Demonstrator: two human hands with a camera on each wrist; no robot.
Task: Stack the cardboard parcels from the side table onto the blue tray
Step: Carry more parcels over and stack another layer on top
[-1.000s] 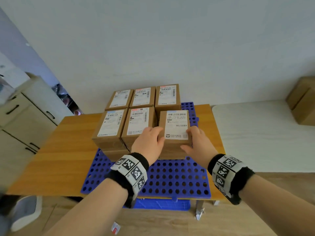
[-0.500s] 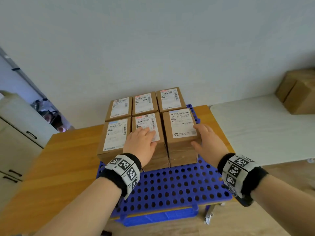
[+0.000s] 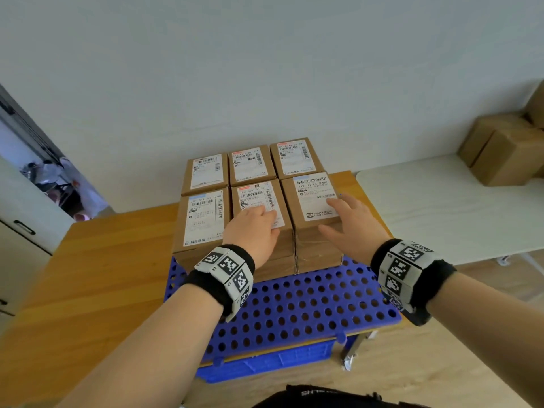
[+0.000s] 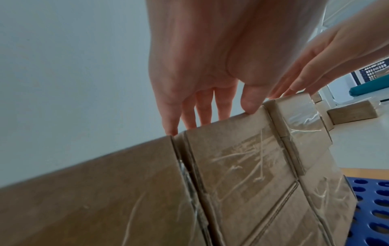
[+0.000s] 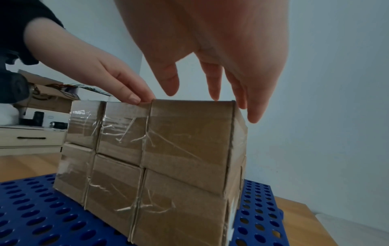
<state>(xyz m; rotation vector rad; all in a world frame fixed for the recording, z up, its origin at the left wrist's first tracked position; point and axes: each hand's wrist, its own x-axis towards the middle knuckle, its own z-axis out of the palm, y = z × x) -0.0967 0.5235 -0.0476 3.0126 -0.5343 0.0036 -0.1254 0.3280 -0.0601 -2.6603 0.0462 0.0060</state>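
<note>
Cardboard parcels with white labels stand two layers high on the blue perforated tray (image 3: 309, 304). My left hand (image 3: 256, 228) rests flat on top of the middle front parcel (image 3: 259, 192), fingers straight; the wrist view shows the left hand (image 4: 200, 66) with its tips at the parcel's (image 4: 231, 158) top edge. My right hand (image 3: 347, 225) is spread loosely over the right front parcel (image 3: 312, 195). Seen from the right wrist, the right hand (image 5: 221, 50) has straight fingers, some touching that parcel's (image 5: 189, 133) top and right edge. Neither hand grips anything.
The tray lies on a wooden table (image 3: 103, 260). To the right stands the white side table (image 3: 441, 207) with more cardboard parcels (image 3: 506, 151) at its far end. A pale cabinet (image 3: 17, 231) stands at the left, and a wall rises close behind the stack.
Both hands held the right front parcel by its sides a second ago. The left hand has shifted onto the middle parcel, and the right hand has let go and lies open over the parcel.
</note>
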